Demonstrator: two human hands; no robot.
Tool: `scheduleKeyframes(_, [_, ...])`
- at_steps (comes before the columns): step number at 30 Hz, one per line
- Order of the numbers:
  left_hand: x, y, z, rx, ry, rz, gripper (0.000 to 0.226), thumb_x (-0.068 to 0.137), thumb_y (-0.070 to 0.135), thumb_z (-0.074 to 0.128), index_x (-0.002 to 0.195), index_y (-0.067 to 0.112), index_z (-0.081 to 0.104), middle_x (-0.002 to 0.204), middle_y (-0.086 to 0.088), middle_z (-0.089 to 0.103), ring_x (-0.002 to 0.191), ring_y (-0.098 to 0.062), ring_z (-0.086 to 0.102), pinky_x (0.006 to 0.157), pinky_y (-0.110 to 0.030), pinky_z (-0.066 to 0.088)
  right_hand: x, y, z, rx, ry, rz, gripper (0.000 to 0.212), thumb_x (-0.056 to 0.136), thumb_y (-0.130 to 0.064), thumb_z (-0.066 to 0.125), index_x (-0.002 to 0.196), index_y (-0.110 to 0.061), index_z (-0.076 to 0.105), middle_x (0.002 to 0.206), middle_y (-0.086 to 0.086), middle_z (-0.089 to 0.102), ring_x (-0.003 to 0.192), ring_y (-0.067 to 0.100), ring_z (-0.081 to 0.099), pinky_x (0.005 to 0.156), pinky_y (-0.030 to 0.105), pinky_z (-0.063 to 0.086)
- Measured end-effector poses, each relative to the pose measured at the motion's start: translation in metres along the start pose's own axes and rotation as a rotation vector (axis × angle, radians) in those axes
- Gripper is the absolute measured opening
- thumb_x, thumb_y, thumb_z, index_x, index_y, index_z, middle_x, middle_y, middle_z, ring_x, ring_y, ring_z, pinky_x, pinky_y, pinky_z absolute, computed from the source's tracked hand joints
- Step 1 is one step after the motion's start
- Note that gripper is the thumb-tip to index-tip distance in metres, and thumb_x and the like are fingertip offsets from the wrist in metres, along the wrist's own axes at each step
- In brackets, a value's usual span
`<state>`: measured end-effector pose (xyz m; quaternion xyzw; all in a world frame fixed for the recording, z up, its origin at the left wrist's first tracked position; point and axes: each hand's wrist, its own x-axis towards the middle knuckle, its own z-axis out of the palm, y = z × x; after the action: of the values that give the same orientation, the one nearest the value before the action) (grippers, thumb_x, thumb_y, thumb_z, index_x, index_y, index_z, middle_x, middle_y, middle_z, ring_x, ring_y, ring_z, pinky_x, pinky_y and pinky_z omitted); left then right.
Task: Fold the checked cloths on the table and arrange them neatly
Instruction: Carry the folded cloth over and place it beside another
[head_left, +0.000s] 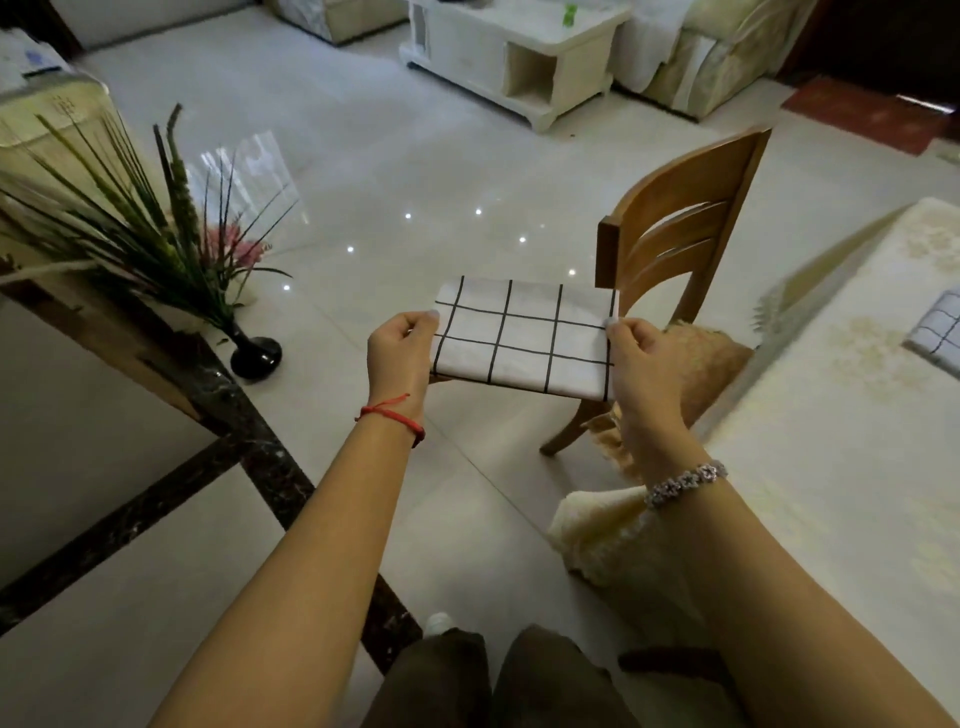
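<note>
Your left hand (400, 345) and right hand (644, 358) pinch the folded checked cloth (524, 338) by its ends; light and limp, it will probably sag unless held at its corners.

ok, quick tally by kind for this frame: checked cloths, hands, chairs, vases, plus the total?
Checked cloths: 2 (held cloth; second cloth lying on the table)
Hands: 2 (left hand, right hand, each pinching one end of the held cloth)
Chairs: 1 (wooden chair)
Vases: 1 (black vase)
Total: 6
</note>
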<state>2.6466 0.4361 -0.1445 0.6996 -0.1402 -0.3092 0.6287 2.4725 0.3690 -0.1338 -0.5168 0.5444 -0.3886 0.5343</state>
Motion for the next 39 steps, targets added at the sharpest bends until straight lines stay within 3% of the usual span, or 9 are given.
scheduleKeyframes(5, [0.045,0.015,0.002,-0.001,-0.068,0.004,0.020,0.091,0.016,0.056,0.072,0.020,0.059,0.076,-0.003,0.058,0.069,-0.015,0.056,0.044,-0.022,0.053,0.023,-0.010,0.031,0.029,0.069,0.015,0.018,0.095,-0.026,0.048,0.080,-0.025,0.058,0.092,0.020,0.060,0.084,0.031,0.056,0.084,0.049,0.051])
scheduleKeyframes(9, [0.081,0.027,0.020,-0.003,-0.107,0.002,0.020,0.090,0.015,0.056,0.072,0.019,0.059,0.079,-0.004,0.058,0.072,-0.017,0.057,0.043,-0.023,0.053,0.055,-0.018,0.044,0.067,0.117,0.011,0.018,0.095,-0.024,0.049,0.080,-0.022,0.059,0.086,0.014,0.056,0.081,0.027,0.053,0.080,0.042,0.050])
scheduleKeyframes(13, [0.119,0.042,0.053,-0.009,-0.159,0.011,0.019,0.090,0.014,0.056,0.071,0.019,0.059,0.080,-0.005,0.058,0.072,-0.019,0.057,0.042,-0.023,0.053,0.099,-0.027,0.050,0.077,0.172,0.002,0.017,0.095,-0.023,0.048,0.083,-0.021,0.061,0.088,0.011,0.058,0.084,0.026,0.056,0.085,0.049,0.052])
scheduleKeyframes(16, [0.149,0.057,0.087,-0.001,-0.201,0.016,0.017,0.090,0.014,0.057,0.073,0.018,0.059,0.084,-0.008,0.058,0.073,-0.021,0.058,0.041,-0.024,0.053,0.137,-0.038,0.048,0.085,0.218,-0.007,0.017,0.096,-0.023,0.047,0.085,-0.022,0.060,0.087,0.007,0.060,0.092,0.031,0.060,0.086,0.046,0.052])
scheduleKeyframes(19, [0.177,0.072,0.129,0.017,-0.255,0.030,0.018,0.089,0.014,0.057,0.072,0.019,0.059,0.081,-0.007,0.057,0.076,-0.023,0.057,0.040,-0.023,0.052,0.176,-0.047,0.039,0.134,0.264,-0.013,0.017,0.096,-0.022,0.047,0.087,-0.018,0.060,0.085,0.005,0.060,0.085,0.024,0.062,0.075,0.036,0.054])
scheduleKeyframes(23, [0.205,0.089,0.186,0.038,-0.347,0.047,0.018,0.089,0.014,0.057,0.072,0.019,0.061,0.078,-0.004,0.056,0.075,-0.023,0.057,0.042,-0.024,0.053,0.221,-0.061,0.019,0.175,0.332,-0.007,0.016,0.096,-0.021,0.047,0.097,-0.012,0.060,0.084,0.001,0.062,0.076,0.013,0.063,0.054,0.020,0.051])
scheduleKeyframes(30, [0.222,0.095,0.283,0.091,-0.523,0.072,0.011,0.091,0.015,0.056,0.081,0.014,0.060,0.081,-0.002,0.058,0.075,-0.018,0.058,0.050,-0.029,0.057,0.268,-0.067,-0.027,0.178,0.532,-0.007,0.018,0.096,-0.020,0.047,0.098,-0.009,0.061,0.081,0.003,0.063,0.069,0.011,0.062,0.054,0.022,0.053])
scheduleKeyframes(34, [0.228,0.093,0.338,0.139,-0.658,0.069,0.013,0.091,0.016,0.055,0.080,0.017,0.061,0.084,-0.003,0.060,0.088,-0.023,0.059,0.076,-0.045,0.057,0.285,-0.063,-0.053,0.212,0.691,-0.003,0.020,0.095,-0.015,0.047,0.079,-0.014,0.060,0.072,0.000,0.061,0.062,0.008,0.059,0.050,0.019,0.050])
scheduleKeyframes(39, [0.234,0.096,0.399,0.205,-0.870,0.104,0.022,0.092,0.016,0.054,0.072,0.023,0.059,0.077,0.004,0.059,0.077,-0.013,0.057,0.075,-0.035,0.053,0.302,-0.060,-0.072,0.212,0.927,0.017,0.029,0.095,-0.014,0.046,0.067,-0.017,0.052,0.063,-0.003,0.052,0.057,0.007,0.050,0.047,0.019,0.043])
